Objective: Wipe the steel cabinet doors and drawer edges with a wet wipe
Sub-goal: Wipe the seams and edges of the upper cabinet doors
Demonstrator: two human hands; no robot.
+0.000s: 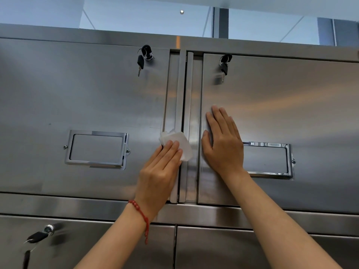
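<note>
Left hand (161,171) presses a folded white wet wipe (179,145) flat-fingered against the vertical steel strip (183,94) between two brushed steel cabinet doors. Right hand (223,144) rests open on the right door (291,103). Lower drawers (233,249) probably aren't wiped yet, can't really tell.

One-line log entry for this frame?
step: wiping door edge | left hand: presses wet wipe on centre seam | right hand: flat on right door

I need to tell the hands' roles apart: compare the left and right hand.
The left hand presses a white wet wipe onto the strip between the doors; the right hand holds nothing. The left wrist wears a red bead bracelet; the right wrist is bare. Both lie flat, fingers straight, on steel.
</note>
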